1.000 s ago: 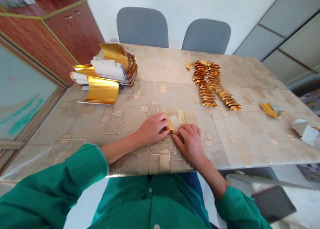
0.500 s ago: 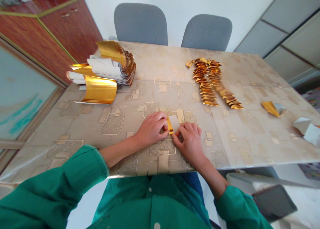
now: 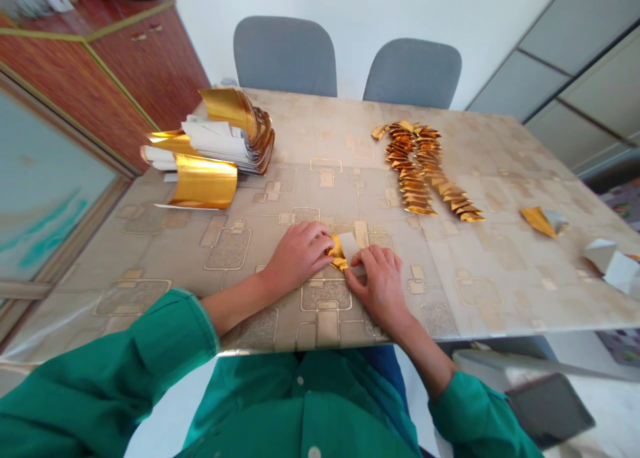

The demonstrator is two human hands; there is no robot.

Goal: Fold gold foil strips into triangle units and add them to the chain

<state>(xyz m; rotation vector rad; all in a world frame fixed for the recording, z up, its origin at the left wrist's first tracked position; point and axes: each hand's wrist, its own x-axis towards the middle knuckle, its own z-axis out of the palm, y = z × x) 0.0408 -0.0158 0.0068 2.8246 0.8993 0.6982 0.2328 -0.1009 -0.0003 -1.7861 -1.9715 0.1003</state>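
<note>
left hand [image 3: 300, 250] half curled, i hold the gold-and-white paper [image 3: 345, 246] at its left side, near the front edge of the tabletop [image 3: 475, 261]. my right hand [image 3: 379, 275] bends loosely at the other side; its grip i cannot tell. uneven pressure could skew the fold.

We see green sleeves [image 3: 120, 351] over a beige counter [image 3: 325, 198] patterned with rounded rectangles; gold-and-white paper [image 3: 344, 246] lies before us, gold-and-white sheets [image 3: 220, 141] at its ten o'clock, gold folded pieces [image 3: 430, 168] at one, blue-grey chairs [image 3: 286, 55] near twelve.
</note>
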